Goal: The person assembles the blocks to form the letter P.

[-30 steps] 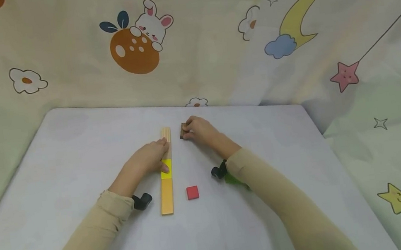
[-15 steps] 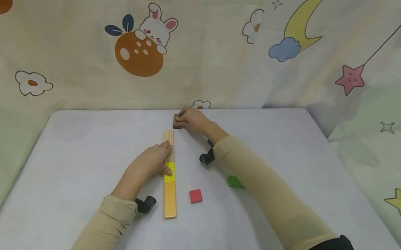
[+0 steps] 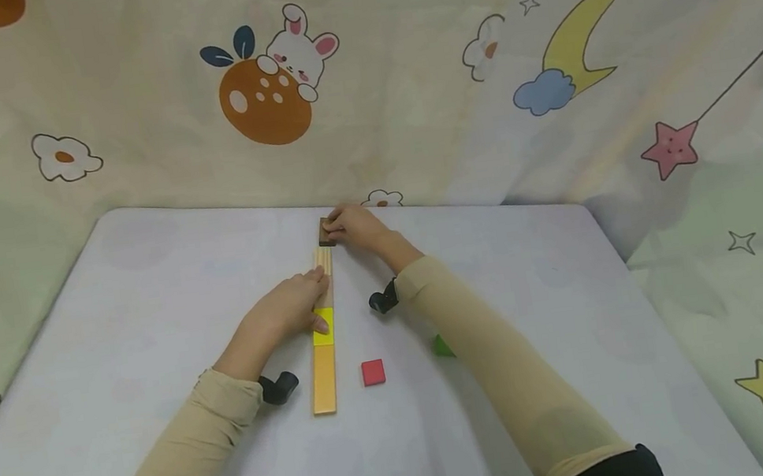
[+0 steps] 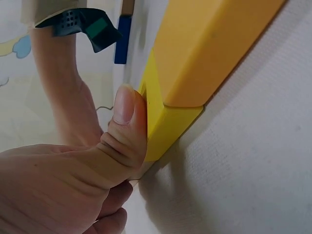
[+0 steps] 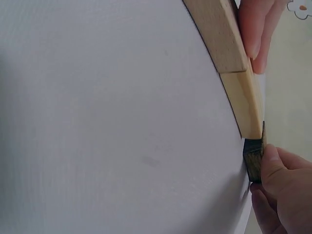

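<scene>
A straight row of blocks runs away from me: an orange block (image 3: 324, 384), a yellow block (image 3: 321, 331), a plain wooden block (image 5: 219, 36) and a pale striped block (image 5: 242, 105). My left hand (image 3: 284, 313) rests on the row, its thumb on the yellow block and its fingertips on the top of the wooden one. At the far end, my right hand (image 3: 357, 229) pinches a dark brown block (image 5: 253, 161) between thumb and fingers. That block lies against the end of the striped one, in line with the row.
A red square block (image 3: 373, 372) lies right of the row. Farther right, my sleeve partly covers a green block (image 3: 442, 346). A blue block (image 4: 123, 39) shows beyond the row in the left wrist view. The white table (image 3: 175, 247) meets a patterned cloth behind.
My right hand has carried the dark brown block away from me and leftward, from beside the row to its far end. My left hand has stayed on the row.
</scene>
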`<state>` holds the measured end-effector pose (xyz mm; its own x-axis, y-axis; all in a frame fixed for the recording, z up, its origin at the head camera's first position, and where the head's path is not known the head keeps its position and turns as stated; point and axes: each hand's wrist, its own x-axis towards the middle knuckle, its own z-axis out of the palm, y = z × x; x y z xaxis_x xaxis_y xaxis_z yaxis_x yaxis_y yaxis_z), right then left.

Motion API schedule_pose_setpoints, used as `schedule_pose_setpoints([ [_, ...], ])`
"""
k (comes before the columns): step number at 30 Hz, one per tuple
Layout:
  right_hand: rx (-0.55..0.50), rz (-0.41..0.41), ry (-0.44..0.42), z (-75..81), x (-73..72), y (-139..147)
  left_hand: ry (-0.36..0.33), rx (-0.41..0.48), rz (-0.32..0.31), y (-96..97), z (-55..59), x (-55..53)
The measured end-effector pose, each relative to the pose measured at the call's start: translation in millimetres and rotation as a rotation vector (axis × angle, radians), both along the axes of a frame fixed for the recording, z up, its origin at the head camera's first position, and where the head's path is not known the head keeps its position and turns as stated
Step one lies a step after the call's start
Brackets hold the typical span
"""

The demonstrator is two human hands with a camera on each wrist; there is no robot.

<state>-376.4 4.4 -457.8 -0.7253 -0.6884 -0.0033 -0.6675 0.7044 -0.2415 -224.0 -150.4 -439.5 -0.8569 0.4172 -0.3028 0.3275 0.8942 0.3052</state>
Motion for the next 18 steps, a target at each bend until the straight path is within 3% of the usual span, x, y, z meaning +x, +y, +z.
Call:
schedule_pose_setpoints([
  [18, 0.011, 0.007, -0.007, 3.7, 10.1, -9.7, 0.006, -0.003, -0.012, -1.0, 1.7, 0.2],
])
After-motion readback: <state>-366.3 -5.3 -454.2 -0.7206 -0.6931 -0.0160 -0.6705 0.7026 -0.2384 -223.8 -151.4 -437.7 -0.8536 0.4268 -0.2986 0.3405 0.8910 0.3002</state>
